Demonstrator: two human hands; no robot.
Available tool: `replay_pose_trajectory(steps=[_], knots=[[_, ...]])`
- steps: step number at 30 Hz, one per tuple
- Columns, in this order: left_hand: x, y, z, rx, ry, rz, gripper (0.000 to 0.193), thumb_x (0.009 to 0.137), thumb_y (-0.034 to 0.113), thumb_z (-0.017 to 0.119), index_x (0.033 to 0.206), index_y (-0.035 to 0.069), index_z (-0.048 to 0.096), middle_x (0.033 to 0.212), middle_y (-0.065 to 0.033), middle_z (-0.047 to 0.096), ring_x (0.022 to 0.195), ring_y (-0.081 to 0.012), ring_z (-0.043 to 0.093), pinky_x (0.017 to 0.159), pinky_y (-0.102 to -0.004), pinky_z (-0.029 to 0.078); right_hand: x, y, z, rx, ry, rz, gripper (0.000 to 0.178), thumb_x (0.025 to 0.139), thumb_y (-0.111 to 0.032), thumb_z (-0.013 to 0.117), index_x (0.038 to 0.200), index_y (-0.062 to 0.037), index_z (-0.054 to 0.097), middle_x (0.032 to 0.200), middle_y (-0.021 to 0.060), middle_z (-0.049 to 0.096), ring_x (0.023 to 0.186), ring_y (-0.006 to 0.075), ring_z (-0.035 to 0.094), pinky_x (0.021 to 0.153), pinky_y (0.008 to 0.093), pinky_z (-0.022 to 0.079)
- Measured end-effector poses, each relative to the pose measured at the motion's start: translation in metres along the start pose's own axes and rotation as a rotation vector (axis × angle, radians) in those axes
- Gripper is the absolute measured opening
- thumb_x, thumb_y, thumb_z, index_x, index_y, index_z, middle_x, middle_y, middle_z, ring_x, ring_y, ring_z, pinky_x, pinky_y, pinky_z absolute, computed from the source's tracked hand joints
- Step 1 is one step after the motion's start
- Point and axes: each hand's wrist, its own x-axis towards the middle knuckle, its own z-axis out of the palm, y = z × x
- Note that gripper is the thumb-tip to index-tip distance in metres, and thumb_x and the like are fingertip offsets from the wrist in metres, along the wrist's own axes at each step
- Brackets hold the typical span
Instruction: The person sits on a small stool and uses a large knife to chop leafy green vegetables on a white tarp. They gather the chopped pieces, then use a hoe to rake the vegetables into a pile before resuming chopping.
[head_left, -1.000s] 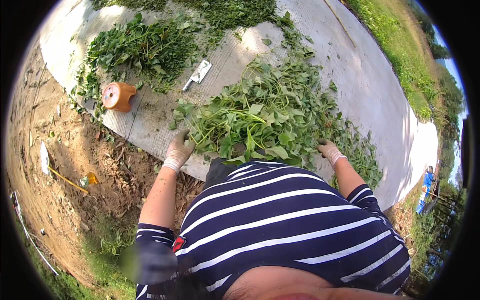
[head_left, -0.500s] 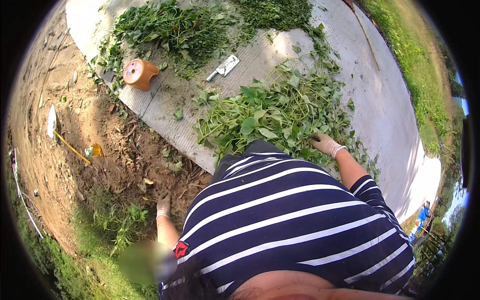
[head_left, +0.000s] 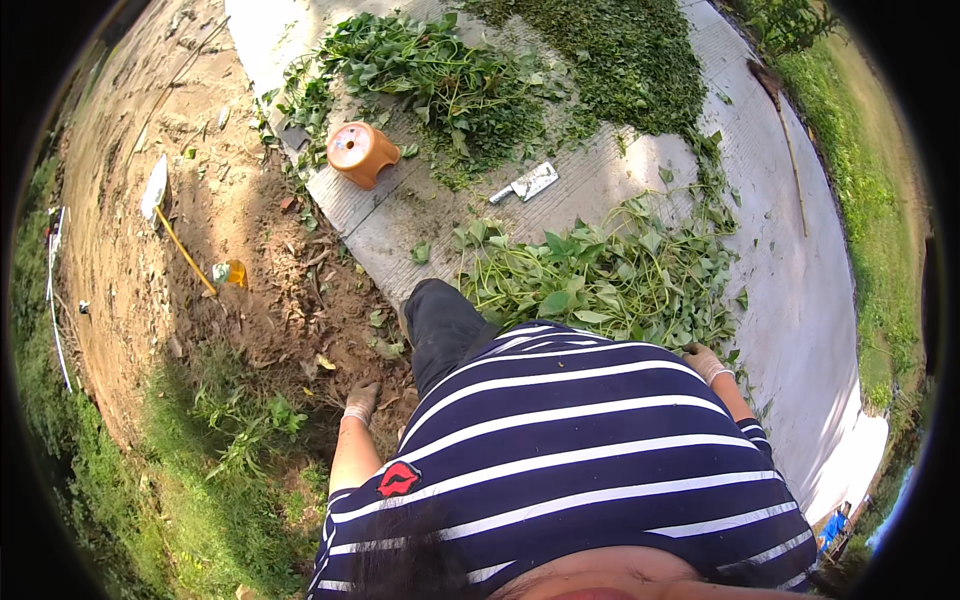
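My left hand (head_left: 361,399), in a pale, soiled glove, hangs over bare soil beside my body. Its loose fingers hold nothing that I can see. On the other side, my right hand (head_left: 705,363), also gloved, hangs at the right end of a pile of leafy green vines (head_left: 610,275). Its small fingers look loosely open, with nothing visible in them. The near part of the vine pile is hidden behind my striped shirt. Beyond the vines a cleaver (head_left: 526,183) lies flat on the concrete. A low orange stool (head_left: 362,155) stands left of the cleaver.
Behind the stool lies a second vine heap (head_left: 440,75), with chopped greens (head_left: 630,60) to its right. A yellow-handled tool with a pale blade (head_left: 180,235) and a yellow container (head_left: 236,274) lie on the dirt. A thin stick (head_left: 790,150) rests on the concrete (head_left: 780,270).
The view has shifted, and the piles, stool and cleaver sit farther right and lower. My dark-trousered left leg shows more. My right hand has drawn back from the leaves toward my side.
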Motion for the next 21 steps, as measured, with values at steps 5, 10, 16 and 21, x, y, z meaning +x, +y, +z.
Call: replay_pose_trajectory(steps=[5, 10, 16, 21], knots=[[0.092, 0.036, -0.044, 0.116, -0.118, -0.052, 0.05, 0.084, 0.037, 0.065, 0.127, 0.01, 0.066, 0.109, -0.013, 0.072, 0.09, -0.0261, 0.067, 0.08, -0.0361, 0.053, 0.016, -0.082, 0.015, 0.099, 0.115, -0.009, 0.041, 0.091, -0.018, 0.059, 0.128, -0.002, 0.061, 0.101, 0.0143, 0.072, 0.081, 0.0204, 0.069, 0.069, 0.0324, 0.052], [0.199, 0.102, -0.139, 0.238, -0.147, 0.052, 0.052, 0.084, 0.038, 0.067, 0.128, 0.011, 0.066, 0.123, -0.0142, 0.068, 0.111, -0.0284, 0.065, 0.095, -0.0364, 0.049, 0.023, -0.217, 0.068, 0.205, 0.193, 0.011, 0.038, 0.092, -0.02, 0.06, 0.125, -0.0015, 0.063, 0.096, 0.0134, 0.072, 0.075, 0.0188, 0.068, 0.066, 0.0319, 0.052], [0.233, 0.177, -0.252, -0.3, -0.118, 0.156, 0.044, 0.09, 0.024, 0.066, 0.129, 0.004, 0.062, 0.109, -0.008, 0.068, 0.088, -0.0175, 0.062, 0.078, -0.0306, 0.051, -0.029, -0.441, 0.093, -0.33, -0.218, -0.391, 0.044, 0.091, -0.027, 0.058, 0.129, -0.0059, 0.06, 0.118, 0.023, 0.066, 0.11, 0.0375, 0.063, 0.096, 0.0404, 0.049], [0.256, 0.198, -0.289, -0.315, -0.174, 0.11, 0.046, 0.088, 0.027, 0.068, 0.126, 0.003, 0.063, 0.107, -0.01, 0.069, 0.089, -0.0186, 0.063, 0.077, -0.0312, 0.051, -0.068, -0.566, 0.08, -0.004, 0.103, -0.505, 0.041, 0.095, -0.024, 0.059, 0.131, -0.0041, 0.058, 0.115, 0.0218, 0.068, 0.107, 0.0352, 0.066, 0.094, 0.0379, 0.05]])
